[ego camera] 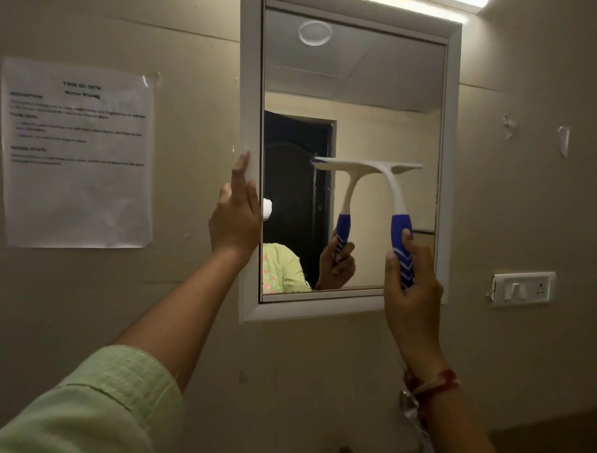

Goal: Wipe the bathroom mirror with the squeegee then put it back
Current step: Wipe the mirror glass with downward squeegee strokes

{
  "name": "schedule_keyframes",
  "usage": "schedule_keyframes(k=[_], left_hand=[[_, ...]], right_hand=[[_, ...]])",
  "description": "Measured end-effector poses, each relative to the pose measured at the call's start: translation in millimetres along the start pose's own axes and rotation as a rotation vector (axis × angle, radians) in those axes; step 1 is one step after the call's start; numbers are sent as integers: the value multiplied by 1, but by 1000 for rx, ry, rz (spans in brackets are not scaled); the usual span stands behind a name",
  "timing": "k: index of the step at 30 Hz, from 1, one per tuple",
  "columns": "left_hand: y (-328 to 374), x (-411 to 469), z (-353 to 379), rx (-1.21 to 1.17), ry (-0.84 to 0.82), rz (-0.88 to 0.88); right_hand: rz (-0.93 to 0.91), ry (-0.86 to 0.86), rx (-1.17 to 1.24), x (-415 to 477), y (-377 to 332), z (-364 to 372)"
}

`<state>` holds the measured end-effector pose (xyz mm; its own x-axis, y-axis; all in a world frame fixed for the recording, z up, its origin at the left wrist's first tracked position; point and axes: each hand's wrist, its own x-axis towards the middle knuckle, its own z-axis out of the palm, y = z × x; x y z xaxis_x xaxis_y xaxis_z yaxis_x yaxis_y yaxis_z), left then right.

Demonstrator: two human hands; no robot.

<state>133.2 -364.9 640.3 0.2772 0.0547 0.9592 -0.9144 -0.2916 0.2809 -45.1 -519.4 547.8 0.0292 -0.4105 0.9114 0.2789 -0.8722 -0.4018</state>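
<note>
Gripping the blue handle of the squeegee (395,200) in my right hand (410,284), with fingers and thumb curled closely round it, I held the tool upright in front of the lower right part of the mirror (355,97). Its white blade lay level across the glass at about mid-height, where the blade edge met its own reflection. My left hand (235,220) held nothing: its fingers were straight and close together, laid flat against the left side of the white frame (250,97), with the fingertips pointing upward. A pale green sleeve (106,404) covered my left upper arm, and a red thread band (433,384) circled my right wrist. To the left of the mirror a printed sheet (77,152) was taped to the beige wall; its text was too blurred to read in full. To the right, below mid-height, a white switch plate (523,287) was fixed to the wall. A lit strip lamp (436,3) ran above the frame.
</note>
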Motion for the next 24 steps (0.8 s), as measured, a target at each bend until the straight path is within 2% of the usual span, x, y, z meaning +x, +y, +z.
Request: schedule_keyframes(k=[8,16,24], left_hand=[[1,0,-1,-4,0,4],[1,0,-1,-4,2,6],[-1,1,1,14,21,-3]], right_hand=[[83,13,-20,-65,14,-3],[66,36,8,-26,1,7],[99,-6,39,-87,24,3]])
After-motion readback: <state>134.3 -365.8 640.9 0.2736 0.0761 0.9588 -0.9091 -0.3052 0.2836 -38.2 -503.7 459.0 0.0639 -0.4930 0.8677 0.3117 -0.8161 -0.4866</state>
